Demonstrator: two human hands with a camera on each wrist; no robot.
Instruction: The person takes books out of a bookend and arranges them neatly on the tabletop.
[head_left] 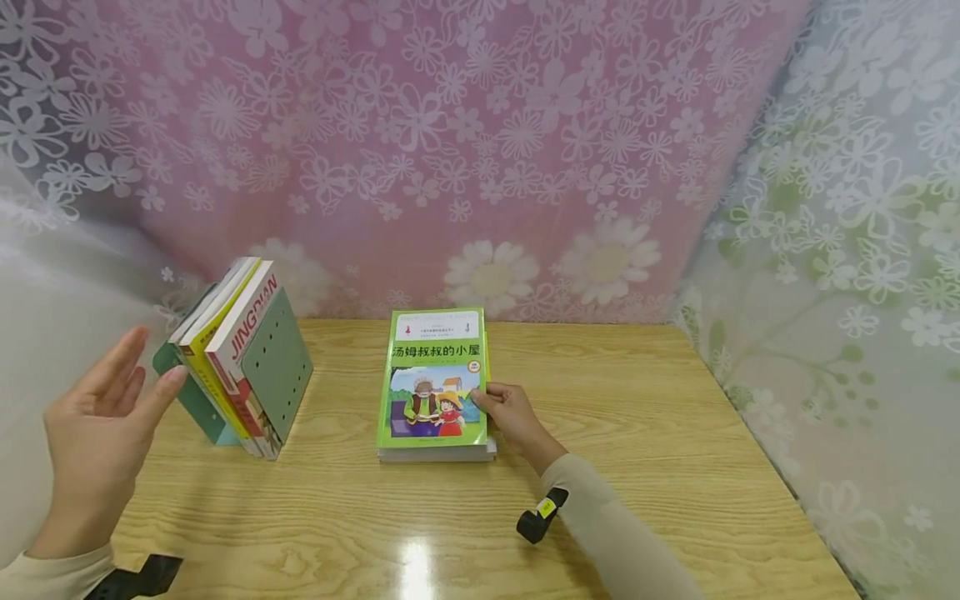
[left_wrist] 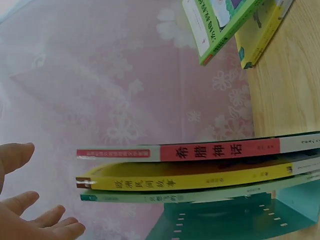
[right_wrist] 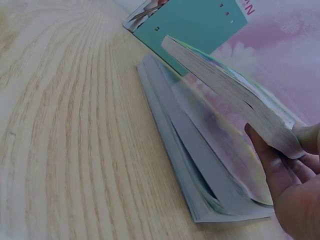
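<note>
Nearest, at the bottom of the head view, two pale sleeves (head_left: 626, 533) showed, each wrist wearing a black strap (head_left: 534, 527). The left hand (head_left: 105, 433) was up at the left side with nothing in its grasp, fingers extended and thumb apart from them. It was near the bookend (head_left: 277, 367); the left wrist view showed a gap between its fingertips and the spines. The right hand (head_left: 517, 417) grasped the green book (head_left: 431, 400) by its right edge, thumb on the cover and fingers beneath.

Below lay the wooden table (head_left: 637, 500), a patch of light shining near its front. The green book was around the middle of it, face up, two figures pictured on its cover. It was above the lower books (right_wrist: 195, 130), and in the right wrist view a gap showed between them and its gripped side. How many there were could not be told.

Off to the left, the bookend, green with small holes, had a plate on either side of a row of books standing on edge. Among them were a red-spined book (left_wrist: 220, 150), a yellow-spined book (left_wrist: 200, 181) and a pale green one (left_wrist: 200, 194), the red nearest the middle of the table.

Farthest back hung a pink sheet (head_left: 420, 125) patterned with white flowers.
</note>
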